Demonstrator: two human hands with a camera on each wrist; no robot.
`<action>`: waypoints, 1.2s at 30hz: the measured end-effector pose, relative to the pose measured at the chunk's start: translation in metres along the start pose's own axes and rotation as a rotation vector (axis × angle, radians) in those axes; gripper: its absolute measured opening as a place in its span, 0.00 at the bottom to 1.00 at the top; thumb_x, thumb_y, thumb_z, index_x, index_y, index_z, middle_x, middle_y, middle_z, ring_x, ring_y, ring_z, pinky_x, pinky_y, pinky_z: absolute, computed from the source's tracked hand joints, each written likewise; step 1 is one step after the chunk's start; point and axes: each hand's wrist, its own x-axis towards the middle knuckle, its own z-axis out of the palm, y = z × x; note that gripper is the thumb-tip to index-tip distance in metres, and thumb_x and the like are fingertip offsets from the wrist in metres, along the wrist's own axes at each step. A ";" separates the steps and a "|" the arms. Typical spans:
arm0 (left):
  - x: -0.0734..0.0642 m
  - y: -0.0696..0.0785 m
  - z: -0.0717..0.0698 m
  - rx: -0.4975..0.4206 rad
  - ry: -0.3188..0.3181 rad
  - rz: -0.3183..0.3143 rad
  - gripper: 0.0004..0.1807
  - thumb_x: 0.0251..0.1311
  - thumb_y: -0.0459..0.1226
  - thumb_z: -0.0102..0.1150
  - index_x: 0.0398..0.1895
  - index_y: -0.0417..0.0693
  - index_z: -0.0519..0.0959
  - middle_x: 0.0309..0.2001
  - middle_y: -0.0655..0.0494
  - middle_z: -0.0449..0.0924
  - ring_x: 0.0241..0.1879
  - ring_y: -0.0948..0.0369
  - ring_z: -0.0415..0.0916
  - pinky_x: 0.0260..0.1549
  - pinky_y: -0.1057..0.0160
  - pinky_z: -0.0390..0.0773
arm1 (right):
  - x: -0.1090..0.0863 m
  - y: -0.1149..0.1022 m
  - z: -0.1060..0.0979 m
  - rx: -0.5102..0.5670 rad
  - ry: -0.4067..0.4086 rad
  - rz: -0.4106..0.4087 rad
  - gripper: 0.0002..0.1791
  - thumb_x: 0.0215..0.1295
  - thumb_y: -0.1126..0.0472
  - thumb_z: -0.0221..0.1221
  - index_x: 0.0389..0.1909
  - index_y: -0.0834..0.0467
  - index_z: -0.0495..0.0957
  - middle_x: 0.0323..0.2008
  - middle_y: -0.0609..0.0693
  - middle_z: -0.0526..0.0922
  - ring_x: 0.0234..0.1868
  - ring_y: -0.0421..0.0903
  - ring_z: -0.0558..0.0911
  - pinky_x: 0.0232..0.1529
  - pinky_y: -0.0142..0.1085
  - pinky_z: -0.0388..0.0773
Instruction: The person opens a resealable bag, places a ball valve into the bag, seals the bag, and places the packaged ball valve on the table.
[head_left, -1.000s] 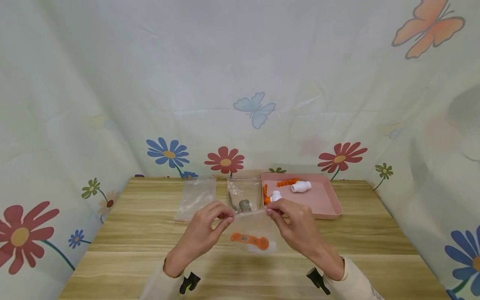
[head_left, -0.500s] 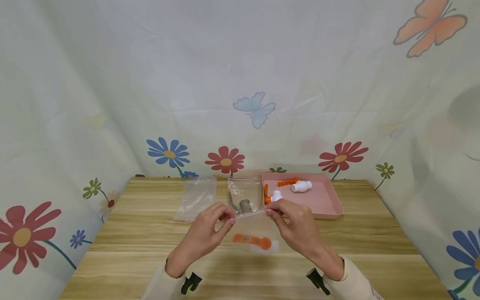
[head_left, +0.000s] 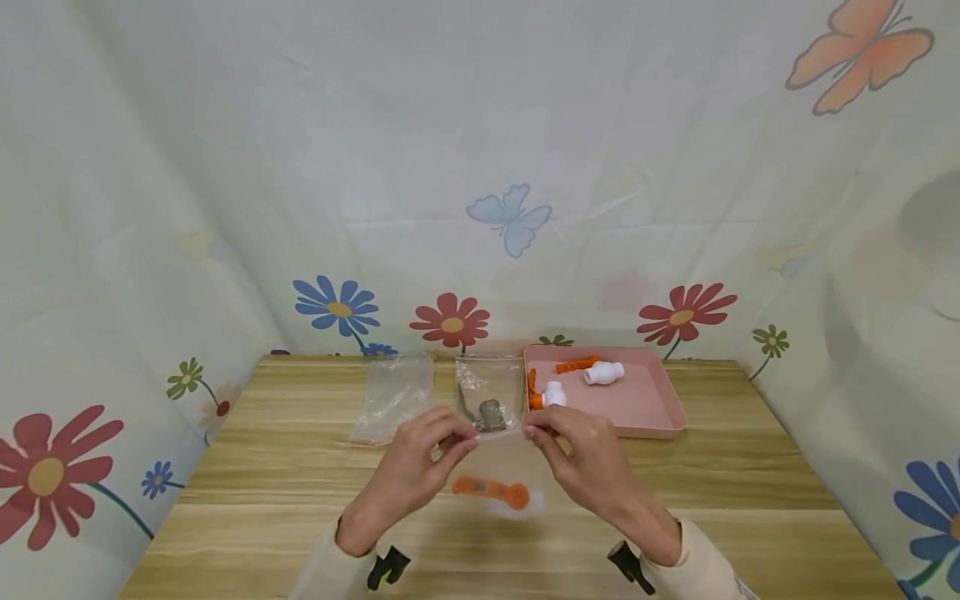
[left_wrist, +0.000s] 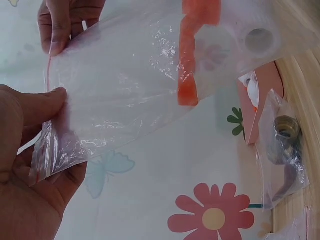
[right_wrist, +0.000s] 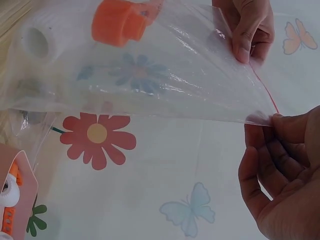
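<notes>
A clear zip bag (head_left: 498,454) with a red line along its top hangs between my two hands. Inside it lies a white plastic valve (right_wrist: 37,40) with a long orange handle (head_left: 491,492). My left hand (head_left: 420,467) pinches one top corner of the bag between thumb and fingers. The opposite corner is pinched by my right hand (head_left: 592,458). In the left wrist view, the orange handle (left_wrist: 188,65) and the valve's round opening (left_wrist: 259,40) show through the plastic, low in the bag.
Behind the hands, a clear bag holding a dull metal valve (head_left: 491,412) lies on the wooden table (head_left: 285,475). A flat clear bag (head_left: 397,396) lies left of it. At the back right, a pink tray (head_left: 637,408) holds white valves (head_left: 603,372) with orange handles.
Both hands have come slightly closer together, the right one shifting a little left. The valve in the bag swung slightly right, then back left.
</notes>
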 end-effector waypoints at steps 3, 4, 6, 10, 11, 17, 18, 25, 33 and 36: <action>0.000 0.000 0.000 0.008 0.006 -0.002 0.02 0.61 0.32 0.63 0.35 0.47 0.83 0.32 0.61 0.80 0.30 0.70 0.72 0.27 0.71 0.76 | 0.000 0.000 0.000 0.000 0.002 0.000 0.12 0.50 0.74 0.68 0.33 0.56 0.82 0.26 0.43 0.83 0.27 0.33 0.77 0.30 0.23 0.74; 0.000 0.000 0.000 0.013 0.005 -0.004 0.02 0.61 0.32 0.64 0.35 0.47 0.83 0.33 0.61 0.80 0.30 0.70 0.73 0.28 0.71 0.77 | 0.000 0.000 0.000 0.001 0.002 0.000 0.12 0.50 0.74 0.68 0.33 0.56 0.81 0.26 0.43 0.83 0.26 0.33 0.77 0.30 0.23 0.74; 0.000 0.001 0.001 0.027 0.005 -0.007 0.02 0.61 0.33 0.64 0.35 0.48 0.83 0.33 0.62 0.80 0.32 0.71 0.74 0.31 0.71 0.78 | 0.000 0.000 0.000 -0.001 0.003 0.001 0.12 0.50 0.74 0.68 0.33 0.57 0.81 0.26 0.43 0.83 0.26 0.33 0.77 0.29 0.24 0.74; 0.003 0.003 0.004 0.041 0.006 0.003 0.03 0.60 0.35 0.66 0.36 0.50 0.83 0.35 0.64 0.80 0.35 0.71 0.76 0.35 0.68 0.80 | -0.001 0.000 0.001 -0.007 0.001 -0.003 0.12 0.50 0.73 0.68 0.33 0.57 0.82 0.27 0.43 0.83 0.26 0.33 0.77 0.29 0.24 0.73; 0.005 0.004 0.005 0.041 0.008 0.012 0.03 0.60 0.35 0.66 0.37 0.50 0.82 0.35 0.63 0.80 0.35 0.70 0.76 0.35 0.67 0.81 | -0.001 0.000 0.001 -0.008 0.001 -0.003 0.12 0.50 0.73 0.68 0.34 0.57 0.82 0.27 0.42 0.83 0.26 0.33 0.77 0.29 0.23 0.73; 0.013 0.011 0.007 0.051 0.017 0.055 0.01 0.63 0.36 0.63 0.35 0.50 0.82 0.34 0.62 0.79 0.32 0.69 0.72 0.31 0.66 0.79 | -0.002 0.000 0.002 -0.002 0.009 -0.002 0.12 0.50 0.73 0.68 0.34 0.57 0.82 0.27 0.42 0.83 0.26 0.33 0.77 0.30 0.22 0.73; 0.013 0.011 0.006 0.055 0.017 0.055 0.01 0.63 0.36 0.62 0.35 0.50 0.81 0.34 0.62 0.79 0.32 0.69 0.72 0.31 0.67 0.78 | -0.002 0.000 0.002 0.000 0.010 -0.003 0.12 0.50 0.73 0.68 0.34 0.57 0.82 0.27 0.42 0.83 0.26 0.33 0.77 0.30 0.22 0.73; 0.013 0.015 0.006 0.082 -0.014 0.021 0.02 0.65 0.36 0.59 0.35 0.48 0.80 0.33 0.60 0.78 0.31 0.69 0.70 0.31 0.71 0.76 | -0.002 -0.001 0.003 0.000 0.014 -0.004 0.12 0.50 0.73 0.69 0.33 0.57 0.82 0.26 0.43 0.84 0.26 0.33 0.77 0.30 0.22 0.74; 0.012 0.010 0.003 0.068 -0.027 -0.017 0.05 0.62 0.39 0.63 0.39 0.50 0.81 0.33 0.63 0.78 0.33 0.71 0.73 0.35 0.69 0.79 | -0.001 0.002 -0.003 0.010 0.026 0.008 0.09 0.53 0.72 0.68 0.33 0.58 0.82 0.26 0.44 0.84 0.26 0.34 0.79 0.29 0.22 0.74; 0.008 0.006 0.000 0.070 -0.035 -0.056 0.07 0.62 0.41 0.64 0.40 0.52 0.81 0.33 0.65 0.78 0.33 0.72 0.72 0.34 0.68 0.79 | 0.000 0.003 -0.006 0.000 0.031 0.026 0.10 0.52 0.73 0.68 0.32 0.58 0.82 0.26 0.44 0.84 0.26 0.34 0.80 0.29 0.22 0.74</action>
